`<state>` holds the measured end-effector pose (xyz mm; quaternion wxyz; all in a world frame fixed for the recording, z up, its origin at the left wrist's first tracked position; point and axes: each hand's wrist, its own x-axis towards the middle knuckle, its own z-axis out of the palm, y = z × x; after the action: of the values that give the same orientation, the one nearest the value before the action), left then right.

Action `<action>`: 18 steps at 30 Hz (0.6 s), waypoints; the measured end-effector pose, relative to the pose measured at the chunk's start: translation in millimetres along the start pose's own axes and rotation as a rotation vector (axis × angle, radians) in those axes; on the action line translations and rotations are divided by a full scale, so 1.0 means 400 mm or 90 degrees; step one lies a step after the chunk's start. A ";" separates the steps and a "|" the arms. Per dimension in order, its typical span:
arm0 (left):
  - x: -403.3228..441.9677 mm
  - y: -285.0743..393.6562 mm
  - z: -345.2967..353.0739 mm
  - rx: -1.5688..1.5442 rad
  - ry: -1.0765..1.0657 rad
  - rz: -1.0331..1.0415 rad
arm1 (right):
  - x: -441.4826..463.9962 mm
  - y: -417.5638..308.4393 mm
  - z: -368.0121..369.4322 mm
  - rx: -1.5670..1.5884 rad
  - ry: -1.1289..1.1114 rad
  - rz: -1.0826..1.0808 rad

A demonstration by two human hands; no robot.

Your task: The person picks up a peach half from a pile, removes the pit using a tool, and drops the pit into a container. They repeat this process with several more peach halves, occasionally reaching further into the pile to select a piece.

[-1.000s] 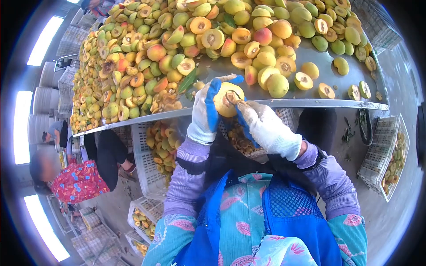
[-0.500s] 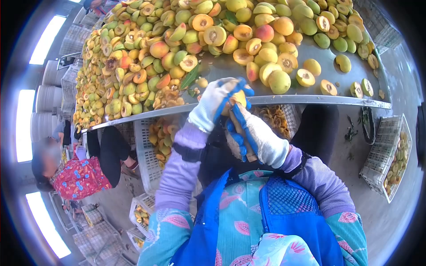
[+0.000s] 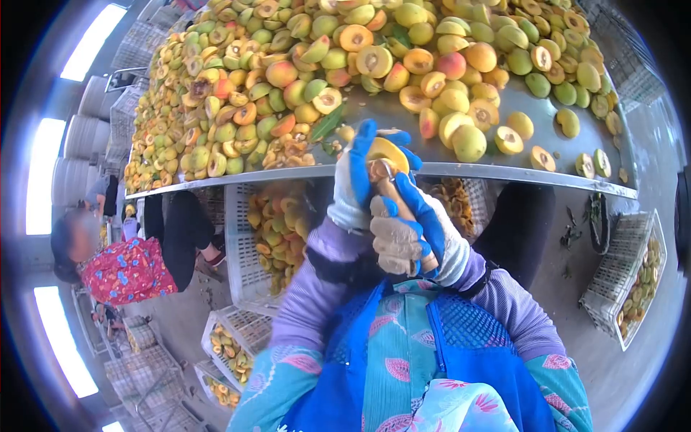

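Observation:
My left hand (image 3: 350, 183), in a white and blue glove, is closed around a yellow peach half (image 3: 389, 152) just in front of the table edge. In my right hand (image 3: 432, 234), gloved alike, is a tool with a wooden handle (image 3: 398, 198). Its head is against the cut side of the peach half, and its exact shape is hard to make out. Close beyond my hands, whole and halved peaches (image 3: 468, 142) lie on the metal table (image 3: 533, 108). A green leaf (image 3: 327, 124) rests among them.
Below the table edge stands a white crate (image 3: 241, 245) of peach pieces, with another behind my right hand. More crates stand on the floor: one at right (image 3: 622, 281), one at lower left (image 3: 229, 344). A person in a red patterned top (image 3: 129, 270) sits at left.
Both hands have drawn slightly down and closer to my body. The peach half has turned so its face and the tool head show more. The whole view has shifted a little.

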<state>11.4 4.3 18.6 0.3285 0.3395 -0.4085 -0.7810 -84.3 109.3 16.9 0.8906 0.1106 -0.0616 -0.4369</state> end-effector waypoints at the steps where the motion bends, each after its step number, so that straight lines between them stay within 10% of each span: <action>1: -0.012 0.005 -0.013 -0.066 0.035 -0.025 | 0.011 0.006 -0.010 -0.017 -0.071 0.028; 4: -0.080 0.025 -0.020 0.070 0.283 0.182 | 0.015 0.018 -0.003 -0.030 -0.077 0.073; 6: -0.124 0.080 -0.151 0.061 0.321 0.086 | -0.019 0.003 0.004 -0.043 -0.023 0.041; 8: -0.130 0.134 -0.288 0.848 0.502 0.028 | -0.053 -0.041 -0.068 -0.250 0.090 0.006; 11: -0.048 0.150 -0.231 1.099 0.494 0.262 | -0.089 -0.062 -0.191 -0.254 0.377 -0.074; 13: 0.063 0.135 -0.100 0.684 0.288 0.163 | -0.089 -0.047 -0.131 -0.339 0.445 -0.075; 15: 0.254 0.073 -0.041 0.746 0.210 -0.046 | -0.090 -0.042 -0.088 -0.504 0.515 -0.107; 18: 0.381 -0.041 0.046 0.850 0.139 0.046 | -0.082 -0.060 -0.091 -0.654 0.601 -0.262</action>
<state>-91.6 -101.0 -27.4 0.1134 0.5329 -0.7788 -0.3108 -115.0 126.2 -24.9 0.6616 -0.1355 0.5640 -0.4752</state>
